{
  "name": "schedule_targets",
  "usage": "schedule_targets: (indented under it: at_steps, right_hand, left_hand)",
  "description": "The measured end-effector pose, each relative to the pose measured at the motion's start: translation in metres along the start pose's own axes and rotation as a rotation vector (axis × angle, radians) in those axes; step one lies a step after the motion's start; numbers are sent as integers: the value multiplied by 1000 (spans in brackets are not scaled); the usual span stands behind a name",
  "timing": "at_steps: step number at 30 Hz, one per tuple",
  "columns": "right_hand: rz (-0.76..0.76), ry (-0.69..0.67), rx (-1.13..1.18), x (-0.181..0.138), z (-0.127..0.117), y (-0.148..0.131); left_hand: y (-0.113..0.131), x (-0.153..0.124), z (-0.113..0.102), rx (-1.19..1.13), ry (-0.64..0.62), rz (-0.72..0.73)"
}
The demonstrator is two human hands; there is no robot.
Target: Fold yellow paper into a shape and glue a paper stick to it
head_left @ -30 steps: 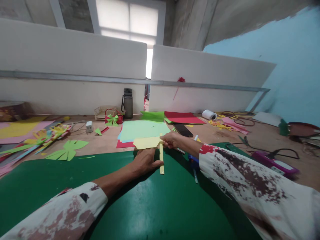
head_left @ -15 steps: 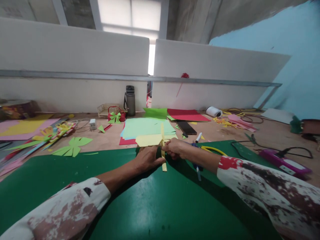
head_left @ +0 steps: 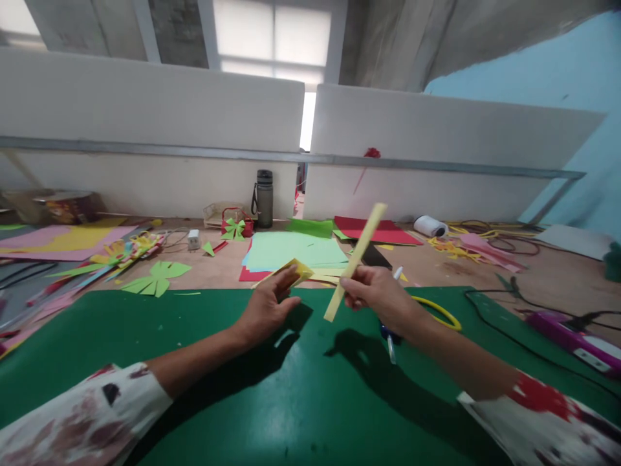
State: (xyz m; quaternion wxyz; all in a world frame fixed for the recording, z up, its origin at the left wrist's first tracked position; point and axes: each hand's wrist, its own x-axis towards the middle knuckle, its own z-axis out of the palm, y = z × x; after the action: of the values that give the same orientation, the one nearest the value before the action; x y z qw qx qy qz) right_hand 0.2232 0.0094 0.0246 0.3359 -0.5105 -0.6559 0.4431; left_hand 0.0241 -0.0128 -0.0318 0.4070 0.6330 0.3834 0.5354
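My right hand (head_left: 376,294) is closed on a long pale yellow paper strip (head_left: 356,259), held up at a slant above the green mat (head_left: 291,401). To its left, my left hand (head_left: 269,301) grips a folded yellow paper piece (head_left: 301,268), mostly hidden behind the fingers. A gap separates the two hands, and the strip is apart from the folded piece. Partly covered by my right forearm, a blue glue gun (head_left: 389,333) with a clear stick lies on the mat, beside a yellow cable loop (head_left: 444,314).
Stacked pale green sheets (head_left: 295,249) lie beyond the mat, with red paper (head_left: 378,230) to their right. A dark bottle (head_left: 264,199) stands near the white panel. Green paper leaves (head_left: 158,278) lie on the left, a purple power strip (head_left: 575,340) on the right.
The yellow strip has come up off the mat and away from the folded piece in my right hand. My left hand has lifted and turned, tilting the folded paper. The view has shifted slightly left.
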Motion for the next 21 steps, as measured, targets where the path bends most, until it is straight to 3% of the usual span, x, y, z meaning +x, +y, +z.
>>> schedule_targets:
  at_steps: [4,9,14,21]
  right_hand:
    - [-221,113,117,-14,-5,-14]
    - [-466,270,125,-21,-2,-24]
    - [-503,364,114,-20,-5,-13]
    - [-537,261,213,-24,-2,-8]
  left_hand:
    - [18,-8,-1,-231,27,-176]
    - [31,-6,2,-205,54,-181]
    - [29,-7,5,-112,34,-203]
    - [34,-10,10,-55,-15,-180]
